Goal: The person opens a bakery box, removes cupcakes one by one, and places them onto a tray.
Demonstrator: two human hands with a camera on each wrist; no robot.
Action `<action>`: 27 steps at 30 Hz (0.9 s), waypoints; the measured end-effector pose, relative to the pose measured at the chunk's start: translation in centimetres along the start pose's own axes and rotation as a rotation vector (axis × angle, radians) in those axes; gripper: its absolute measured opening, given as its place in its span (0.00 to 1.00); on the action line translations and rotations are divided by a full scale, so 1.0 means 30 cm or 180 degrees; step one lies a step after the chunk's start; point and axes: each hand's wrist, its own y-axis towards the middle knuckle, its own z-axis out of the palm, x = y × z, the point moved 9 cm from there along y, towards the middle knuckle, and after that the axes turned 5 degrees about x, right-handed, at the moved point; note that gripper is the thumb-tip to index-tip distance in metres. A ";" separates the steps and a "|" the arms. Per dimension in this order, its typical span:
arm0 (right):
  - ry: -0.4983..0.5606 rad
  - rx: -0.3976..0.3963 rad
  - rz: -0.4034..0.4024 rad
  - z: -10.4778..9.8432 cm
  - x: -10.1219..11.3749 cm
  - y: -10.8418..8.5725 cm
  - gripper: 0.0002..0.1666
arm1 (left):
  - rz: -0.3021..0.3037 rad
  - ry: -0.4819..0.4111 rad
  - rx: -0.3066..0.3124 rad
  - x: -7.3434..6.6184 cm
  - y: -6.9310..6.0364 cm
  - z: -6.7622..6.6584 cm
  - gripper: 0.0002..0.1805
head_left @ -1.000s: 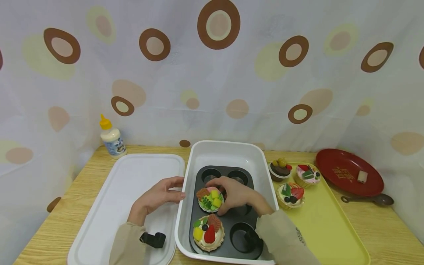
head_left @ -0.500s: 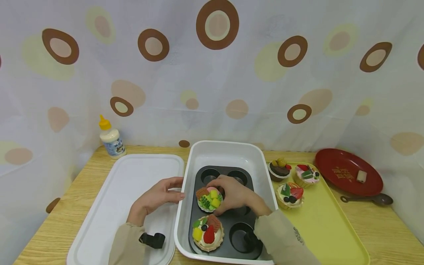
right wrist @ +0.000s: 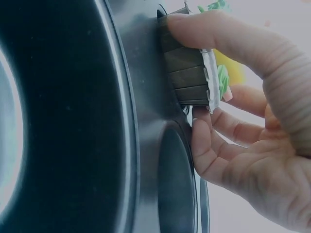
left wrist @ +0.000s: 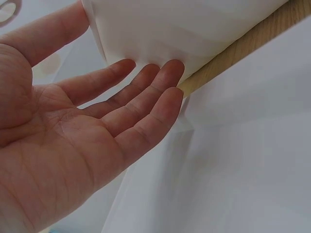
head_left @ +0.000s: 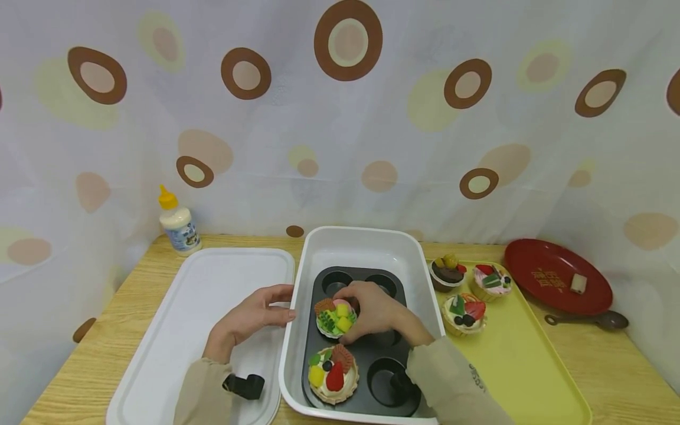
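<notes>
My right hand pinches a small fruit-topped cupcake between thumb and fingers. Its dark pleated cup shows in the right wrist view, sitting at a hole of the black muffin pan. Nearer to me in the same pan is a larger cream tart with a strawberry and a wafer. The pan lies inside a deep white bin. Against the bin's left wall rest the loosely extended fingers of my left hand; in the left wrist view the fingertips touch the white wall.
A white lid-like panel lies left of the bin, with a yellow-capped bottle behind it. On the right, a yellow tray carries a chocolate cupcake and other pastries. Beyond it are a red plate and a dark spoon.
The right hand has edged slightly with the cupcake, its thumb shifting a little to the left. The left hand stays at the bin wall.
</notes>
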 end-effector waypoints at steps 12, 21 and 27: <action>0.0304 -0.0063 0.0138 -0.010 -0.016 -0.003 0.40 | 0.0001 0.0016 -0.0002 0.001 0.001 -0.003 0.34; 0.0714 -0.0176 0.0268 -0.030 -0.029 -0.005 0.43 | 0.0007 -0.0010 -0.0002 0.003 0.002 -0.005 0.35; 0.0860 -0.0231 0.0300 -0.038 -0.032 -0.008 0.42 | -0.0013 -0.0016 0.0002 0.005 0.002 -0.005 0.35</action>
